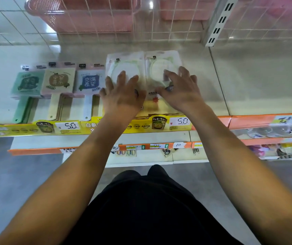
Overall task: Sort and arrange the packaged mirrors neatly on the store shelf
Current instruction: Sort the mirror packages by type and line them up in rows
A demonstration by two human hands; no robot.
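Observation:
Two white packaged round mirrors lie side by side on the shelf (203, 96). My left hand (122, 96) presses flat with spread fingers on the left package (124, 62). On the right package (163, 61) rests my right hand (182, 91), its fingers spread and slightly bent. To their left lie three stacks of packaged handle mirrors: a green stack (27, 84), a beige stack (58, 80) and a blue-labelled stack (90, 82), handles pointing toward me.
A yellow price strip (67, 127) marked 5.0 runs along the shelf's front edge. Pink baskets (88, 13) sit behind a wire grid above. A white slotted upright (219, 22) stands at the right. Lower shelves (159, 147) hold small hung items.

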